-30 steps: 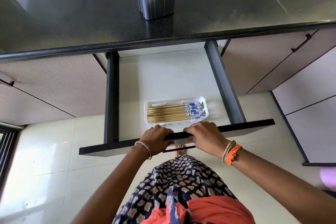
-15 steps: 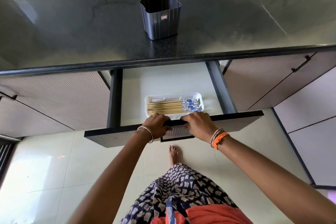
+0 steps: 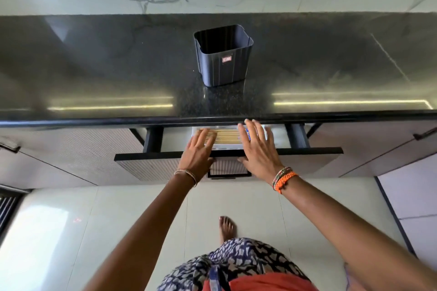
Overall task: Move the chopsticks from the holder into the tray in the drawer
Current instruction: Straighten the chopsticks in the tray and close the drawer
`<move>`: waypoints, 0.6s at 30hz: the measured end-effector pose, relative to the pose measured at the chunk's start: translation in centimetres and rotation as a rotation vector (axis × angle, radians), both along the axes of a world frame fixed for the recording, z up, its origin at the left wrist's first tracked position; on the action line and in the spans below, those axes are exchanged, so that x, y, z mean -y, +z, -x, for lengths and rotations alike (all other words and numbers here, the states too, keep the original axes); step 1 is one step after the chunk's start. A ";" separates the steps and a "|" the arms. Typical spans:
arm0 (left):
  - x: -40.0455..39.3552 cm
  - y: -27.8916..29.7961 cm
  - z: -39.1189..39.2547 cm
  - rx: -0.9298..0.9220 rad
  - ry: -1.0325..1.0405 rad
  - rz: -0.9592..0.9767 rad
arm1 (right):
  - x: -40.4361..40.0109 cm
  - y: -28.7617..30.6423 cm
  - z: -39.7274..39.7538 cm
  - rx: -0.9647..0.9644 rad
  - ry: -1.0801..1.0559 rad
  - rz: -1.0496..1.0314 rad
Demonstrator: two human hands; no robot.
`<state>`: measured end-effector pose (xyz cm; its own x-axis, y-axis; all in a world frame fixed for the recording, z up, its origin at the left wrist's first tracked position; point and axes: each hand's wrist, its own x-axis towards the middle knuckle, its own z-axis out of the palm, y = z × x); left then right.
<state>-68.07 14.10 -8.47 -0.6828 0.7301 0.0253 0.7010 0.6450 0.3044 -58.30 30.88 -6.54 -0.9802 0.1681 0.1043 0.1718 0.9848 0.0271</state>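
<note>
The dark ribbed holder (image 3: 223, 56) stands on the black counter with nothing showing inside it. Below, the drawer (image 3: 151, 157) is pushed most of the way in. A white tray (image 3: 227, 147) inside it carries a row of wooden chopsticks (image 3: 227, 136) with blue patterned ends. My left hand (image 3: 197, 153) and my right hand (image 3: 259, 149) are flat against the drawer's front edge, fingers spread over the tray, holding nothing. The hands hide both ends of the chopsticks.
The black counter's front edge (image 3: 94, 120) overhangs the drawer. Closed cabinet fronts flank it, with a handle (image 3: 425, 133) at the right and another (image 3: 9, 146) at the left. My bare foot (image 3: 227, 227) is on the pale tiled floor.
The drawer has slid far inward under the counter. Both hands have let go of its front edge and opened flat against it. The view has tilted up toward the wall.
</note>
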 end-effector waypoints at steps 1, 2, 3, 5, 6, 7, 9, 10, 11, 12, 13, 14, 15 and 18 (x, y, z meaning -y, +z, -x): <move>-0.4 0.3 0.8 -0.081 0.013 0.035 | -0.8 0.2 1.0 0.006 0.000 -0.022; -0.7 0.6 1.5 -0.156 0.025 0.068 | -1.6 0.4 2.0 0.024 -0.004 -0.044; -1.0 0.8 2.2 -0.210 0.042 0.099 | -2.2 0.3 3.0 0.046 -0.008 -0.065; -1.5 1.0 3.5 -0.250 0.084 0.150 | -3.1 0.1 4.6 0.092 -0.013 -0.100; -1.7 1.0 4.1 -0.259 0.108 0.177 | -3.4 -0.1 5.2 0.096 -0.009 -0.118; -1.8 0.9 4.6 -0.283 0.122 0.198 | -3.7 -0.3 5.6 0.077 -0.004 -0.139; -1.9 0.7 5.3 -0.358 0.130 0.194 | -4.0 -0.5 6.1 0.019 -0.002 -0.178; -1.9 0.5 5.5 -0.391 0.128 0.185 | -4.2 -0.8 6.3 -0.013 0.003 -0.190; -1.9 0.2 5.7 -0.416 0.123 0.173 | -4.4 -1.0 6.4 -0.039 0.009 -0.197; -1.8 -0.1 5.8 -0.437 0.116 0.162 | -4.4 -1.2 6.5 -0.060 0.015 -0.202; -1.9 -0.2 6.0 -0.461 0.112 0.151 | -4.5 -1.5 6.7 -0.076 0.018 -0.208; -2.0 -0.4 6.1 -0.479 0.114 0.143 | -4.5 -1.8 6.8 -0.090 0.020 -0.211; -2.2 -0.5 6.2 -0.493 0.119 0.140 | -4.6 -2.1 6.9 -0.097 0.020 -0.212; -2.8 -0.6 6.8 -0.520 0.127 0.135 | -4.7 -2.6 7.2 -0.131 0.012 -0.209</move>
<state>-74.86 16.93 -9.03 -0.6881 0.6630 0.2950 0.6511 0.7435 -0.1523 -65.53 35.57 -9.15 -0.9578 0.1182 0.2621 0.1758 0.9621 0.2086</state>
